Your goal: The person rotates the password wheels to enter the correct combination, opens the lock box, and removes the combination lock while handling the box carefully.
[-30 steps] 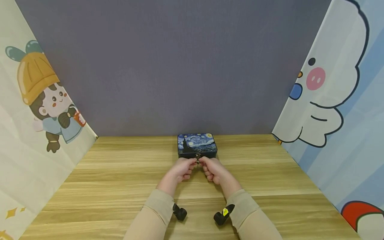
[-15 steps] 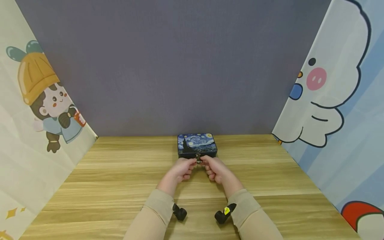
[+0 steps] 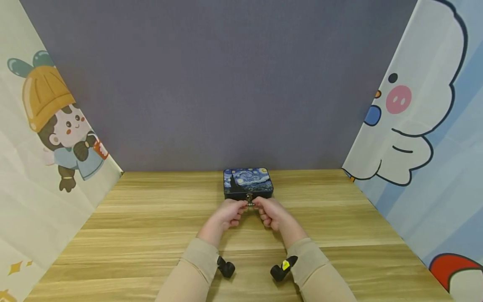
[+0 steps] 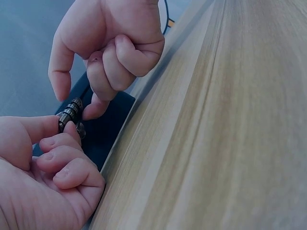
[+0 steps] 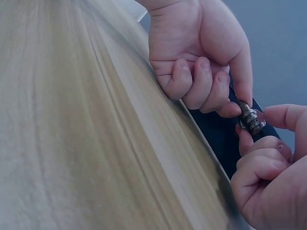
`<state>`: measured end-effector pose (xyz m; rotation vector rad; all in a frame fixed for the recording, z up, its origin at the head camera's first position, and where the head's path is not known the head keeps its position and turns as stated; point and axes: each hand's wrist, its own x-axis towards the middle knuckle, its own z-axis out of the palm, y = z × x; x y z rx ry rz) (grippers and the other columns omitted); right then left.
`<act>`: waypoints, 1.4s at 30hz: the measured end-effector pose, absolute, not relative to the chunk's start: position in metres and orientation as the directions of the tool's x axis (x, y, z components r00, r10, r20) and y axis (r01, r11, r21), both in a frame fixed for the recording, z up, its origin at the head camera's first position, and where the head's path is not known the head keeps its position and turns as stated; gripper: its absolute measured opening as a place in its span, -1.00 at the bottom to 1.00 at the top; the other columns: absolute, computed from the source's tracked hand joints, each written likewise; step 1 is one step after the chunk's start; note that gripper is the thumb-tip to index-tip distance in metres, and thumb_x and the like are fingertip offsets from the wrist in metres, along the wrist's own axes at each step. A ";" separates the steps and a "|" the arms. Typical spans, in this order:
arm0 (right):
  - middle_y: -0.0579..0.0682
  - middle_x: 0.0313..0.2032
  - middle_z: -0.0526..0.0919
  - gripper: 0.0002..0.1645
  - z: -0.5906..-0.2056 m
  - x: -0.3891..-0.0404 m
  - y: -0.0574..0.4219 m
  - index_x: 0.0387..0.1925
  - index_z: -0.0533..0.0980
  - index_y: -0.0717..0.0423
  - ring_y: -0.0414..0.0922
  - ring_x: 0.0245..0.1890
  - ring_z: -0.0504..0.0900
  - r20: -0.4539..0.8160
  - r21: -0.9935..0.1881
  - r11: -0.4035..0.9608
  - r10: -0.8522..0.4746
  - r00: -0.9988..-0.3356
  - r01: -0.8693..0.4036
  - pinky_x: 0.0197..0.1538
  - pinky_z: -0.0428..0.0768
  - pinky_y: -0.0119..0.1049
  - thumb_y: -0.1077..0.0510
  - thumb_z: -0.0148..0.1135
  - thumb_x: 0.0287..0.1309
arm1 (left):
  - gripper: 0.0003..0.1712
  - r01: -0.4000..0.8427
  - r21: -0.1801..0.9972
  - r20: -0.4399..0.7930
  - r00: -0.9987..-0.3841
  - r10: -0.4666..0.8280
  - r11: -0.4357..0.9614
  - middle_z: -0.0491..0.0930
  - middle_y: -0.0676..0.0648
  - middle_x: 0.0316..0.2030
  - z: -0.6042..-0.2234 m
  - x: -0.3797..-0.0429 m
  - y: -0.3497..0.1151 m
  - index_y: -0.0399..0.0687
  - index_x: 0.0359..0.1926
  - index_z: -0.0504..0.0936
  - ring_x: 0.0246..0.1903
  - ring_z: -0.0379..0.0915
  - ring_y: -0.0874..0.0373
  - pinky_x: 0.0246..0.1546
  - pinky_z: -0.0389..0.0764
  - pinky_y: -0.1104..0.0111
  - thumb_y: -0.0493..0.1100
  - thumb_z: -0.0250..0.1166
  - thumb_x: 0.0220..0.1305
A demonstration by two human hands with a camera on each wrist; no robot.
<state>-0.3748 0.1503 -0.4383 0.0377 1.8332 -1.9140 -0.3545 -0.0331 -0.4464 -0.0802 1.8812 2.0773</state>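
A small dark tin box (image 3: 247, 182) with a swirling blue night-sky picture on its lid stands closed at the back of the table. A small metal combination padlock (image 5: 251, 119) with ridged number dials hangs at its front clasp (image 3: 249, 196). My left hand (image 3: 229, 213) pinches one end of the padlock between thumb and index finger, the other fingers curled in. From the other side, my right hand (image 3: 271, 213) has its thumb and index finger on either side of the dials, right at the padlock. Its remaining fingers are folded into the palm.
The wood-grain table (image 3: 151, 235) spreads around both arms. A grey panel (image 3: 241, 84) rises close behind the box, with cartoon-printed sheets (image 3: 415, 138) along both sides. Black wrist cameras (image 3: 226, 267) hang from the sleeves.
My right hand has shifted slightly to the right, its thumb and index finger moving a little at the padlock. My left hand and the tin box have stayed in place.
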 end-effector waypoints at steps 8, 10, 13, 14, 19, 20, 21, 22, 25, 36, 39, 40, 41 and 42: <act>-0.18 -0.73 0.15 -0.69 -0.439 -0.373 0.146 -0.63 0.35 0.02 -0.28 -0.78 0.05 -0.345 -0.935 0.036 -0.329 -0.879 0.354 -0.73 0.04 -0.44 0.09 0.23 0.14 | -0.63 -0.279 0.959 -0.263 -0.942 0.208 -0.050 0.14 0.11 -0.67 -0.446 -0.354 -0.033 -0.44 -0.08 0.54 -0.75 -0.13 0.29 -0.72 0.02 0.44 -0.10 0.13 0.52; -0.18 -0.73 0.14 -0.70 -0.440 -0.372 0.145 -0.62 0.36 0.03 -0.28 -0.78 0.04 -0.341 -0.937 0.041 -0.330 -0.880 0.348 -0.73 0.04 -0.44 0.11 0.22 0.15 | -0.64 -0.276 0.960 -0.262 -0.943 0.207 -0.042 0.15 0.11 -0.68 -0.445 -0.354 -0.033 -0.43 -0.10 0.54 -0.75 -0.12 0.28 -0.72 0.02 0.44 -0.11 0.14 0.52; -0.18 -0.73 0.14 -0.72 -0.441 -0.372 0.145 -0.60 0.36 0.04 -0.28 -0.78 0.03 -0.338 -0.938 0.044 -0.328 -0.882 0.343 -0.73 0.03 -0.44 0.12 0.22 0.13 | -0.65 -0.272 0.962 -0.260 -0.943 0.206 -0.034 0.16 0.10 -0.68 -0.445 -0.354 -0.033 -0.42 -0.13 0.53 -0.76 -0.12 0.28 -0.72 0.03 0.44 -0.11 0.14 0.51; -0.18 -0.73 0.14 -0.72 -0.441 -0.372 0.144 -0.60 0.37 0.05 -0.28 -0.79 0.03 -0.336 -0.939 0.047 -0.326 -0.884 0.340 -0.73 0.03 -0.44 0.12 0.22 0.13 | -0.65 -0.271 0.962 -0.259 -0.944 0.204 -0.033 0.16 0.10 -0.68 -0.445 -0.354 -0.033 -0.42 -0.14 0.54 -0.76 -0.11 0.28 -0.73 0.03 0.44 -0.11 0.14 0.51; -0.18 -0.73 0.14 -0.74 -0.442 -0.372 0.144 -0.57 0.37 0.06 -0.28 -0.78 0.03 -0.331 -0.941 0.045 -0.323 -0.887 0.335 -0.73 0.03 -0.44 0.11 0.23 0.12 | -0.66 -0.264 0.964 -0.253 -0.948 0.195 -0.034 0.16 0.11 -0.69 -0.446 -0.355 -0.032 -0.42 -0.16 0.54 -0.77 -0.11 0.29 -0.75 0.03 0.45 -0.12 0.15 0.48; -0.18 -0.73 0.14 -0.75 -0.442 -0.372 0.144 -0.57 0.37 0.06 -0.28 -0.78 0.03 -0.330 -0.941 0.045 -0.323 -0.887 0.334 -0.73 0.03 -0.44 0.11 0.22 0.13 | -0.66 -0.263 0.964 -0.252 -0.948 0.192 -0.034 0.17 0.11 -0.70 -0.446 -0.355 -0.032 -0.41 -0.17 0.54 -0.77 -0.10 0.29 -0.75 0.04 0.46 -0.12 0.15 0.48; -0.18 -0.73 0.14 -0.75 -0.442 -0.372 0.143 -0.57 0.37 0.06 -0.28 -0.78 0.03 -0.329 -0.942 0.043 -0.323 -0.887 0.334 -0.73 0.04 -0.44 0.11 0.22 0.12 | -0.67 -0.264 0.964 -0.253 -0.949 0.190 -0.035 0.17 0.11 -0.70 -0.447 -0.355 -0.031 -0.41 -0.17 0.54 -0.77 -0.10 0.29 -0.75 0.04 0.46 -0.12 0.15 0.47; -0.18 -0.73 0.14 -0.75 -0.443 -0.372 0.143 -0.56 0.38 0.06 -0.28 -0.78 0.03 -0.329 -0.942 0.043 -0.322 -0.888 0.333 -0.73 0.04 -0.44 0.11 0.22 0.12 | -0.67 -0.265 0.963 -0.254 -0.949 0.188 -0.037 0.17 0.11 -0.69 -0.447 -0.356 -0.031 -0.41 -0.17 0.55 -0.77 -0.10 0.30 -0.75 0.04 0.46 -0.13 0.15 0.47; -0.18 -0.73 0.15 -0.75 -0.443 -0.373 0.143 -0.57 0.37 0.06 -0.28 -0.78 0.03 -0.328 -0.942 0.041 -0.321 -0.889 0.333 -0.73 0.04 -0.44 0.11 0.23 0.12 | -0.67 -0.262 0.964 -0.251 -0.950 0.186 -0.037 0.18 0.11 -0.69 -0.448 -0.357 -0.031 -0.41 -0.17 0.55 -0.77 -0.09 0.30 -0.75 0.04 0.47 -0.13 0.16 0.45; -0.18 -0.73 0.16 -0.74 -0.445 -0.373 0.143 -0.57 0.37 0.05 -0.29 -0.78 0.05 -0.333 -0.940 0.040 -0.323 -0.886 0.338 -0.73 0.06 -0.44 0.09 0.22 0.12 | -0.65 -0.265 0.963 -0.253 -0.948 0.190 -0.040 0.17 0.11 -0.68 -0.447 -0.355 -0.032 -0.42 -0.14 0.56 -0.77 -0.11 0.30 -0.74 0.03 0.46 -0.11 0.15 0.48; -0.18 -0.73 0.17 -0.74 -0.445 -0.373 0.142 -0.57 0.37 0.05 -0.29 -0.78 0.06 -0.334 -0.940 0.043 -0.320 -0.886 0.339 -0.73 0.07 -0.44 0.09 0.22 0.13 | -0.64 -0.263 0.964 -0.253 -0.949 0.188 -0.032 0.18 0.11 -0.68 -0.447 -0.355 -0.032 -0.42 -0.13 0.56 -0.77 -0.10 0.29 -0.74 0.04 0.46 -0.10 0.15 0.48; -0.18 -0.73 0.16 -0.74 -0.445 -0.373 0.142 -0.57 0.37 0.05 -0.29 -0.78 0.06 -0.335 -0.939 0.041 -0.321 -0.886 0.340 -0.73 0.06 -0.44 0.08 0.21 0.13 | -0.64 -0.263 0.964 -0.253 -0.949 0.187 -0.030 0.18 0.10 -0.68 -0.447 -0.355 -0.032 -0.42 -0.13 0.56 -0.77 -0.10 0.29 -0.74 0.04 0.45 -0.10 0.15 0.49; -0.18 -0.73 0.16 -0.74 -0.445 -0.373 0.142 -0.57 0.37 0.05 -0.29 -0.78 0.06 -0.335 -0.939 0.041 -0.321 -0.886 0.341 -0.73 0.06 -0.44 0.08 0.21 0.13 | -0.63 -0.263 0.964 -0.253 -0.949 0.187 -0.030 0.18 0.10 -0.68 -0.447 -0.355 -0.032 -0.42 -0.13 0.57 -0.77 -0.10 0.29 -0.74 0.04 0.45 -0.10 0.15 0.49; -0.18 -0.73 0.16 -0.74 -0.445 -0.373 0.142 -0.57 0.37 0.05 -0.29 -0.78 0.06 -0.336 -0.939 0.040 -0.321 -0.886 0.342 -0.73 0.06 -0.44 0.09 0.21 0.13 | -0.63 -0.263 0.964 -0.254 -0.949 0.187 -0.030 0.18 0.10 -0.68 -0.447 -0.355 -0.032 -0.42 -0.13 0.57 -0.76 -0.10 0.29 -0.74 0.04 0.45 -0.10 0.15 0.49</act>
